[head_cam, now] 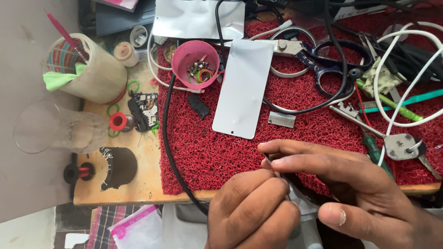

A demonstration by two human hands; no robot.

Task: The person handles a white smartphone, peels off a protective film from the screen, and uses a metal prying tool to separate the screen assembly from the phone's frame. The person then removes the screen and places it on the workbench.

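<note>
At the far left of the frame a clear glass (55,131) lies on its side, and above it stands a beige cup (85,69) with a green cloth and a pink stick inside. Below them, on the wooden board (143,184), sits a black cylinder (117,167). Further right, in the upper middle, a pink bowl (195,63) holds small screws and rings — it rests at the edge of the red mat (221,152). Just beside it lies a white phone screen protector (243,87), flat on the mat. In the lower middle, the left hand (251,212) is closed into a loose fist, its fingers pinching a thin clear plastic piece (300,203). The right hand (350,193) touches the left one and grips the same piece between thumb and forefingers. At the upper right lie dark scissors (318,55) among white cables (406,69) — well apart from the hands.
</note>
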